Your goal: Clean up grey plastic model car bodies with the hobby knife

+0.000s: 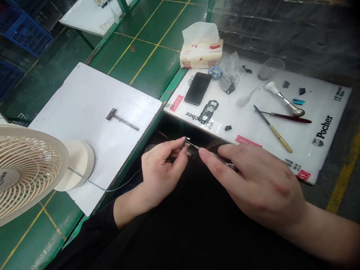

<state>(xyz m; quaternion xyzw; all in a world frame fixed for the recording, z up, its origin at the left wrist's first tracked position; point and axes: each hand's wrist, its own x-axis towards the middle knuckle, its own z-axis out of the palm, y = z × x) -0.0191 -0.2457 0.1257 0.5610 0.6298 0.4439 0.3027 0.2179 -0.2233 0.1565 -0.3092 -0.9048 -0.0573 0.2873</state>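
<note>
Between thumb and forefinger, my left hand (161,168) pinches a small black part (184,142), mostly covered by the fingertips. My right hand (261,183) is closed around a slim metal tool (194,145) whose thin tip meets or nearly meets the part; its exact kind is unclear. Both hands are over my dark lap, in front of the table corner. Closest on the white board (247,127) are a small black piece (228,128) and a black openwork frame (209,111). A yellow-handled file (274,129) crosses a red-handled thin tool (292,117) farther right.
A phone (197,88), tissue pack (201,50), clear plastic bag (230,75), clear cup (271,68) and silver-handled tool (284,99) occupy the board. To the left, a T-shaped tool (122,119) lies on a white panel (112,153) beside a corded fan (28,176).
</note>
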